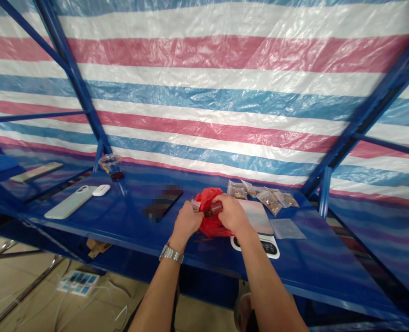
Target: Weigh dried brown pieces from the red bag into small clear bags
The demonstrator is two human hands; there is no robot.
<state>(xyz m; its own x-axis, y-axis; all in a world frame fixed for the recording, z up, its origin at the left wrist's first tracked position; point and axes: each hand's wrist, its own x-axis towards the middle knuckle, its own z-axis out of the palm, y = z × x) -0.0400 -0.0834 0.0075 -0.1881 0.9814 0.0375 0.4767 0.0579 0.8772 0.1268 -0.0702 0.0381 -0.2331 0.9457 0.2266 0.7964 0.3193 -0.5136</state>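
Both my hands are closed together over a red plastic bag [209, 225] on the blue shelf [128, 226]. My left hand [187, 222], with a metal watch on the wrist, pinches a small clear packet at its edge. My right hand [230, 213] grips a small dark tube-like object [214, 210] above the bag; I cannot make out what it is. A white digital scale [260, 226] sits just right of my hands, partly under my right wrist.
Several small clear packets of brown bits [264, 196] lie behind the scale, and an empty clear packet [287, 228] to its right. A dark phone [163, 203], a pale phone [71, 202], a white earbud case [101, 190] and a clear cup [111, 166] lie left. Blue frame posts stand both sides.
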